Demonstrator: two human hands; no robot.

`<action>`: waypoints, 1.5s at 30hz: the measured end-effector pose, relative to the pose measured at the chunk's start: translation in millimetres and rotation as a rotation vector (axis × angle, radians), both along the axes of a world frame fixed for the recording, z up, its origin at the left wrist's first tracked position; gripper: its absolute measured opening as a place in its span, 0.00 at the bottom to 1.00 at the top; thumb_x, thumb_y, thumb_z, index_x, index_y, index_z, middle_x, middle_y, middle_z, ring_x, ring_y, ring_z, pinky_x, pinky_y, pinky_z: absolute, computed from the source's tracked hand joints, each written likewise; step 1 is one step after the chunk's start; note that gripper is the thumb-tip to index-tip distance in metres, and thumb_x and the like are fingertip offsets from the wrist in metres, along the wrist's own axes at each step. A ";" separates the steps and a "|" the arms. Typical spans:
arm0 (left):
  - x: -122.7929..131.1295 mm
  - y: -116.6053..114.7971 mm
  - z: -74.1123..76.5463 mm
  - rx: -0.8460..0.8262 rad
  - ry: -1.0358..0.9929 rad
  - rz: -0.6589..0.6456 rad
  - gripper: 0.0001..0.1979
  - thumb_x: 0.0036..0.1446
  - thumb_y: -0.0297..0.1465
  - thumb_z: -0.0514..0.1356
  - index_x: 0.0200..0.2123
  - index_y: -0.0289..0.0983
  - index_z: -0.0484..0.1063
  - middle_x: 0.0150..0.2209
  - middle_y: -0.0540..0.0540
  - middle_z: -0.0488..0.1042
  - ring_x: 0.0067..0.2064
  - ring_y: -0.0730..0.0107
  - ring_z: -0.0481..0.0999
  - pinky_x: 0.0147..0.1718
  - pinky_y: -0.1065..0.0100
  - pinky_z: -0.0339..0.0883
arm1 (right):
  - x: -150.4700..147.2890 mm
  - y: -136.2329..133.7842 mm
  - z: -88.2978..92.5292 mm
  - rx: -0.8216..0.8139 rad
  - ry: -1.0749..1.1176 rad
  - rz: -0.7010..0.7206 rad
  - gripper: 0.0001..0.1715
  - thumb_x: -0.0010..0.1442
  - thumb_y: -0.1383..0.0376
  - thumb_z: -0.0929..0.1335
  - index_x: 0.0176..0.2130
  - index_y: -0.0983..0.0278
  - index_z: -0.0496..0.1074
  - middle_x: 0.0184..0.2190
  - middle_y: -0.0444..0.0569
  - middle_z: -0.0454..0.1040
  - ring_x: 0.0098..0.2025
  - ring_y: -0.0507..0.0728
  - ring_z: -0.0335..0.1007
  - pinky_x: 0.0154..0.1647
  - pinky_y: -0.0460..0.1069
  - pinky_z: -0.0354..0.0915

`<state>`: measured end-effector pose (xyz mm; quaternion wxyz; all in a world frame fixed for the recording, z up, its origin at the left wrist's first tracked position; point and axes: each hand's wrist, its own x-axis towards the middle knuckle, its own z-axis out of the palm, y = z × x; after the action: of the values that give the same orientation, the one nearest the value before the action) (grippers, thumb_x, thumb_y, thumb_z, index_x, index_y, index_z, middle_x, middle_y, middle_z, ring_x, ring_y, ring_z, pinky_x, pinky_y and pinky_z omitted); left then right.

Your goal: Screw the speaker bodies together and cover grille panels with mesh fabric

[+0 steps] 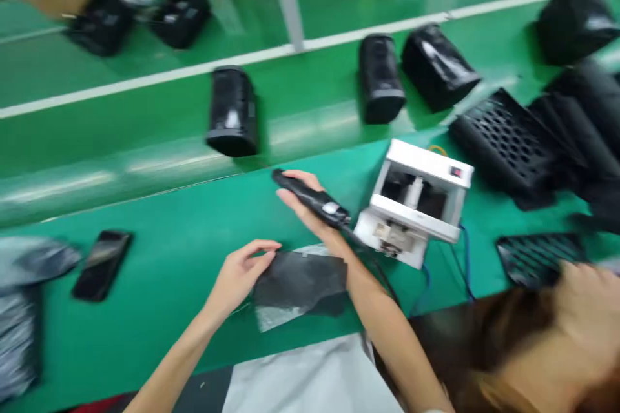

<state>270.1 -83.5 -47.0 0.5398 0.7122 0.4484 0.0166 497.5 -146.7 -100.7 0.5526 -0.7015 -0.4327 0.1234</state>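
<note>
Black sheet (305, 274) was on the green table (179, 251), directly in front of the wearer, between the left hand (239, 274) and the right forearm, nearer the wearer than the right hand (314, 222). Left hand had thumb and index finger pinched at its far-left corner. Clear plastic (277, 319) showed past the sheet's near and far edges. Hands were apart from each other; right hand was clasped round a black corded tool (306, 196), thumb on one side, fingers on the other.

Markings: pale patch on the tool, blurred, unreadable. White device (421, 218) right of the tool had a dark switch with red on it; any lettering too small. Phone (101, 264) lay left, screen dark. Far right, a co-worker's hand (588, 297) was at a perforated panel (537, 253); contact couldn't be told.
</note>
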 end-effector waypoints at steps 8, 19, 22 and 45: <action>-34.8 15.4 -23.1 -0.058 -0.097 -0.103 0.24 0.63 0.44 0.67 0.59 0.41 0.79 0.51 0.44 0.85 0.48 0.61 0.85 0.51 0.63 0.80 | -18.9 22.4 -31.0 0.141 0.395 0.048 0.25 0.69 0.48 0.74 0.60 0.53 0.74 0.51 0.47 0.81 0.38 0.58 0.82 0.47 0.57 0.80; -48.6 49.2 -30.8 0.230 -0.100 -0.380 0.17 0.70 0.42 0.64 0.57 0.44 0.82 0.54 0.47 0.85 0.45 0.64 0.84 0.49 0.65 0.78 | -18.2 32.7 -32.6 0.235 0.411 0.033 0.26 0.64 0.43 0.75 0.56 0.50 0.73 0.54 0.41 0.75 0.35 0.50 0.76 0.43 0.51 0.79; -54.2 57.5 -31.1 0.121 -0.094 -0.354 0.17 0.68 0.43 0.66 0.56 0.46 0.83 0.44 0.51 0.86 0.34 0.72 0.80 0.37 0.72 0.76 | -18.2 32.2 -29.9 0.237 0.428 0.026 0.27 0.64 0.43 0.75 0.55 0.51 0.72 0.55 0.42 0.74 0.35 0.50 0.75 0.42 0.51 0.79; -60.0 69.1 -30.2 -0.227 -0.174 -0.139 0.15 0.67 0.31 0.66 0.55 0.42 0.85 0.39 0.50 0.88 0.40 0.71 0.88 0.42 0.79 0.81 | -57.6 -55.6 8.0 0.240 0.426 -0.204 0.18 0.57 0.42 0.78 0.45 0.43 0.84 0.48 0.36 0.81 0.24 0.47 0.65 0.22 0.48 0.73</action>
<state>210.1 -14.4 -77.2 0.6536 0.6717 0.3487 -0.0099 439.9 -202.2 -92.7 0.7201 -0.6292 -0.2450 0.1599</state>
